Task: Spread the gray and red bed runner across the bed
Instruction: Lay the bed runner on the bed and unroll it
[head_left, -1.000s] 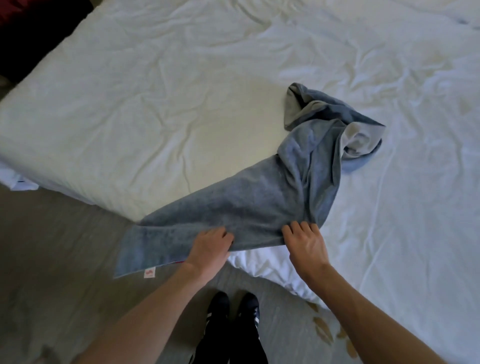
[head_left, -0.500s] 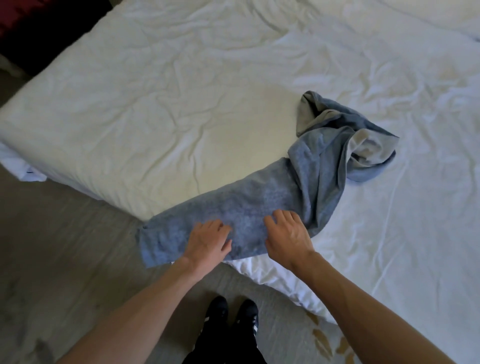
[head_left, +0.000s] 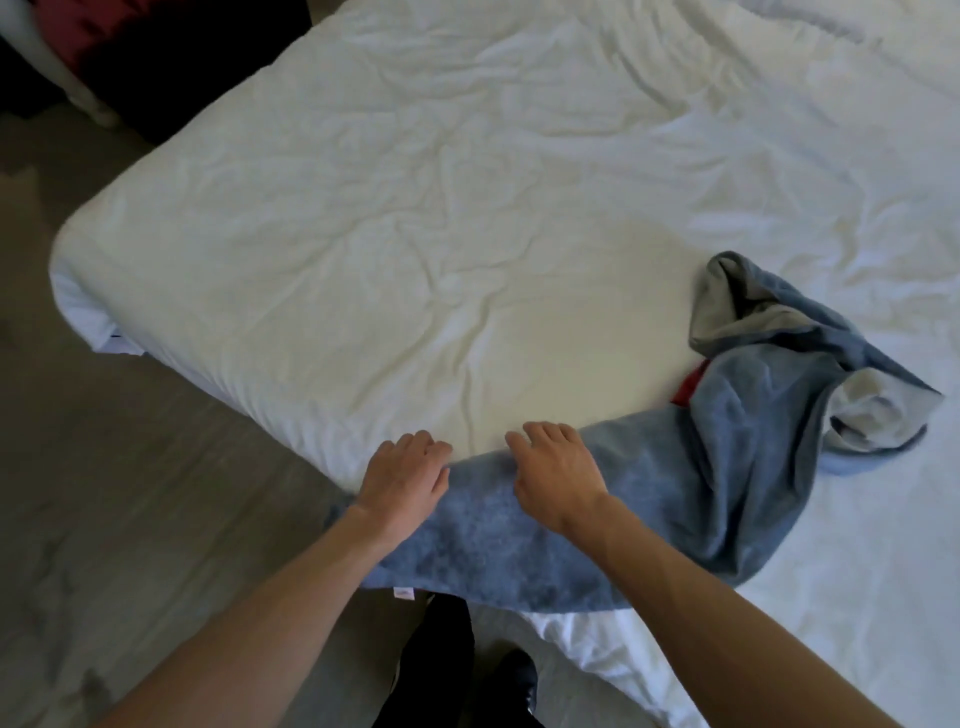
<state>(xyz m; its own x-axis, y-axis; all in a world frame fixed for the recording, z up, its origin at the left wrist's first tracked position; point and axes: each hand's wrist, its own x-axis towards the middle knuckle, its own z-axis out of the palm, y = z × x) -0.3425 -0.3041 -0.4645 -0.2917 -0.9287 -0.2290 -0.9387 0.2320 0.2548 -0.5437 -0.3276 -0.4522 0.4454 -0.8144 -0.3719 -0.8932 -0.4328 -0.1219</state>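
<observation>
Left hand (head_left: 402, 475) curled on the bed runner (head_left: 675, 499), grip unclear; right hand (head_left: 553, 475) lay flat. Pinning this near end, then unfurling the right heap, seemed best.

Ahead and to my left the bed (head_left: 415, 208) lies open, flat and wrinkled. To my right the bed runner (head_left: 753, 441) bunches in a heap, blocking that side.

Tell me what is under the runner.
Only the white sheet shows around it; a red strip peeks out by the bunched end. Anything else beneath the runner is hidden.
</observation>
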